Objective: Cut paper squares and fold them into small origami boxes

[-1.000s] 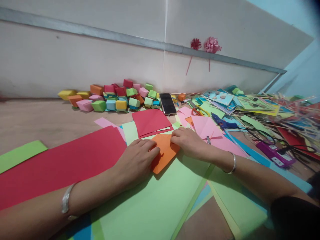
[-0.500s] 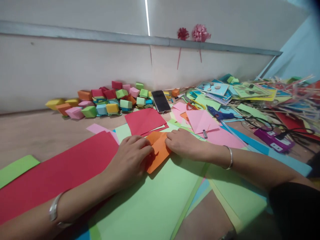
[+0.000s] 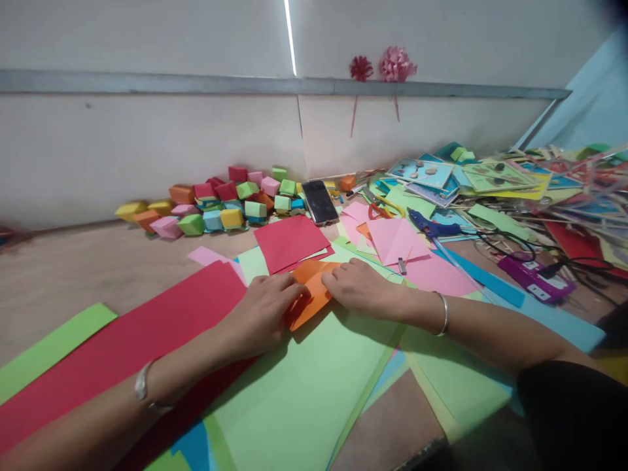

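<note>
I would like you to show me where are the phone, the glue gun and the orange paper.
Phone (image 3: 320,203): head view, middle of its dark screen.
Glue gun (image 3: 436,227): head view, its blue body.
Orange paper (image 3: 314,294): head view, surface between the hands.

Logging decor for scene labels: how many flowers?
2: the red flower at the wall rail, the pink flower just right of it. The pile at far right may hide more.

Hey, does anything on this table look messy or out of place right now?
Mostly the right side: craft cards and sticks lie in a jumbled heap, and a purple power strip sits among loose cables, near the blue glue gun. I can't see any spill.
</note>
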`<state>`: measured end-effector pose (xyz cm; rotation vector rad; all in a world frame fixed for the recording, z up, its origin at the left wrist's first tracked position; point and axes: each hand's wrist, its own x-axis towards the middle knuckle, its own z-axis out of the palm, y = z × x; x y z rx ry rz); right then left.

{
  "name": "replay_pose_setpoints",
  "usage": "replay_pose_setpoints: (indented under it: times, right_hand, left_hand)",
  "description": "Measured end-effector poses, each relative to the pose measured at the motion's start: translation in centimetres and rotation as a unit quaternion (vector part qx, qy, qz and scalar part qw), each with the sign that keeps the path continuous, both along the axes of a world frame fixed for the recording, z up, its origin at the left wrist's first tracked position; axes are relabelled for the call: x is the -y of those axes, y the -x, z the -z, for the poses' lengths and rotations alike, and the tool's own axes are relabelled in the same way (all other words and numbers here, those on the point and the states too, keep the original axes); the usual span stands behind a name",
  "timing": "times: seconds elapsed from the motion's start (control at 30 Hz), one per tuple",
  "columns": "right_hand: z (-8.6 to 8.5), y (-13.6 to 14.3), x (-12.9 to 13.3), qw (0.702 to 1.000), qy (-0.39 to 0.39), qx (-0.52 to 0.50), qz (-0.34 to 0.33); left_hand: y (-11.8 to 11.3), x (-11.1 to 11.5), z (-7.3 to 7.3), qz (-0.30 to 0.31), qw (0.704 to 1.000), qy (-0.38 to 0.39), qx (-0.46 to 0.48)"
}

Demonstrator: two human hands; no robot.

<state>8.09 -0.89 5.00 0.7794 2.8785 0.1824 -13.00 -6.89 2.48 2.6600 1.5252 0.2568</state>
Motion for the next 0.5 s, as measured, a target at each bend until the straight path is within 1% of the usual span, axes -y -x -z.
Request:
replay_pose_setpoints:
  times: [0.17, 0.23, 0.3, 0.37, 0.5]
  right_hand:
    - [0.8, 0.2, 0.0, 1.000, -0.018, 0.010, -0.014]
    - [1.3, 0.2, -0.1, 0.999, -0.033, 0.003, -0.018]
    - [1.9, 0.2, -0.1, 0.998, -0.050, -0.007, -0.023]
    - [2.2, 0.2, -0.1, 0.998, -0.062, -0.016, -0.028]
    - [2.1, 0.2, 0.0, 0.998, -0.063, -0.014, -0.029]
  left_hand:
    - [0.3, -0.2, -1.2, 0.008, 0.999, 0.039, 0.024]
    - [0.4, -0.4, -1.4, 0.015, 0.998, 0.041, 0.044]
    - [0.3, -0.6, -1.4, 0.009, 0.998, 0.036, 0.046]
    - [0.2, -0.9, -1.1, -0.006, 0.999, 0.033, 0.027]
    - [-0.3, -1.3, -0.5, -0.015, 0.999, 0.034, -0.010]
